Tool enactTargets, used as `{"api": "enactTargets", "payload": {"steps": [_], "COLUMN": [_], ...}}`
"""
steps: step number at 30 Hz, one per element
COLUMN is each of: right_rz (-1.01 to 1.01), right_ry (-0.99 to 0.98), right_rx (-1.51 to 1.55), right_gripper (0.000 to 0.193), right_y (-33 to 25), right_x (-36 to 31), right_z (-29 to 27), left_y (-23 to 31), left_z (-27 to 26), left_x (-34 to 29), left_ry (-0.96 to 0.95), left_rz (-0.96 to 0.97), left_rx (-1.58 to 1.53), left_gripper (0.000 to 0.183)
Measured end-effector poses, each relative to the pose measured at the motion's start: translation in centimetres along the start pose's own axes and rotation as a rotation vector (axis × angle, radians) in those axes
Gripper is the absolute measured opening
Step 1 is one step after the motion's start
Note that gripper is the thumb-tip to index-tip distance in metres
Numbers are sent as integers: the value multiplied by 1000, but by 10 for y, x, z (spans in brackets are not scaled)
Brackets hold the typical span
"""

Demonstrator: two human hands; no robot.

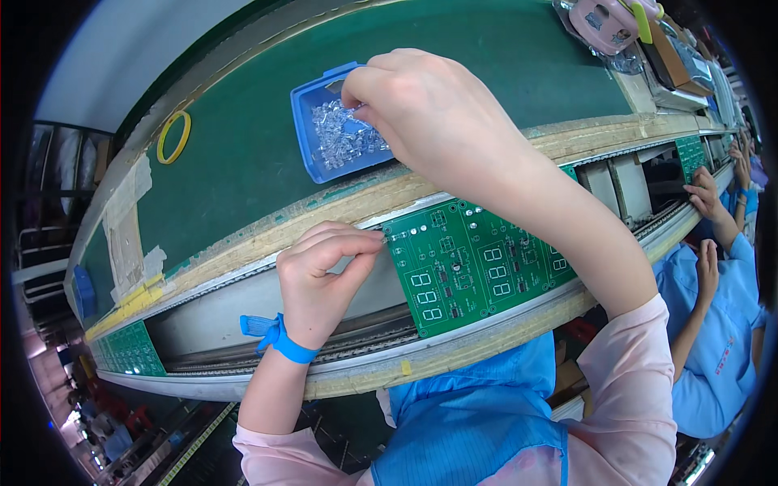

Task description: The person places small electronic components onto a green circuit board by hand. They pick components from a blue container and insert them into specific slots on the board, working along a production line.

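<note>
A small clear component (pixel 395 237) is pinched between thumb and forefinger of the left hand (pixel 324 263) at the far left corner of the green circuit board (pixel 478 271); should its fine leads be bent or set off the holes, it could be seated crooked or knocked loose. The right hand (pixel 425 101) is curled over the blue tray (pixel 304 138), its fingertips drawn in at the loose clear parts (pixel 336 136); whether one is gripped cannot be told. Because the parts are heaped and their leads look easily tangled, several might be lifted at once and one dropped onto the board or into the conveyor channel (pixel 231 324). The board could also be nudged along its rails by a pressing finger. The tray is set on a green worktop (pixel 235 121), beside its worn wooden edging (pixel 267 217), with a yellow ring (pixel 187 134) lying farther left. Another board (pixel 130 350) is carried at the left end of the channel. To the right, a co-worker in blue (pixel 705 324) is seated along the same line, and a pink container (pixel 604 24) is placed at the far right.
</note>
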State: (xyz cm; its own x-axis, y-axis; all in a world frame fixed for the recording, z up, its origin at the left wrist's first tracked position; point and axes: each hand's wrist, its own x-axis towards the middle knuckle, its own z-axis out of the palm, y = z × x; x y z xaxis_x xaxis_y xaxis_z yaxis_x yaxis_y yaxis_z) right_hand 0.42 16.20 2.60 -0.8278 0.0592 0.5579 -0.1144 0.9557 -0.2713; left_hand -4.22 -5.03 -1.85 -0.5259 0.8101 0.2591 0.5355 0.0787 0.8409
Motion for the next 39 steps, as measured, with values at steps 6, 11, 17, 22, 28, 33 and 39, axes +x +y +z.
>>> {"api": "enactTargets", "payload": {"steps": [6, 11, 17, 22, 28, 33, 39], "right_rz": [57, 160, 214, 187, 221, 263, 273], "right_ry": [-25, -206, -411, -437, -383, -324, -318], "right_rx": [148, 313, 617, 734, 689, 689, 700], "right_gripper": [7, 9, 9, 10, 12, 12, 12], "right_y": [-19, -42, -71, -97, -104, -107, -108], "right_x": [-28, -66, -113, -144, -151, -155, -157], "right_z": [-31, -55, -60, -41, -35, -32, -31], "left_y": [1, 0, 1, 2, 3, 4, 3], "left_z": [2, 5, 11, 16, 17, 17, 17], "left_x": [1, 2, 3, 4, 5, 5, 4], "left_ry": [-17, -21, 9, 29, 37, 29, 47], "left_rz": [66, 99, 140, 134, 150, 149, 135], "left_rx": [106, 137, 165, 203, 224, 232, 214], "left_gripper": [15, 16, 17, 16, 16, 16, 16]}}
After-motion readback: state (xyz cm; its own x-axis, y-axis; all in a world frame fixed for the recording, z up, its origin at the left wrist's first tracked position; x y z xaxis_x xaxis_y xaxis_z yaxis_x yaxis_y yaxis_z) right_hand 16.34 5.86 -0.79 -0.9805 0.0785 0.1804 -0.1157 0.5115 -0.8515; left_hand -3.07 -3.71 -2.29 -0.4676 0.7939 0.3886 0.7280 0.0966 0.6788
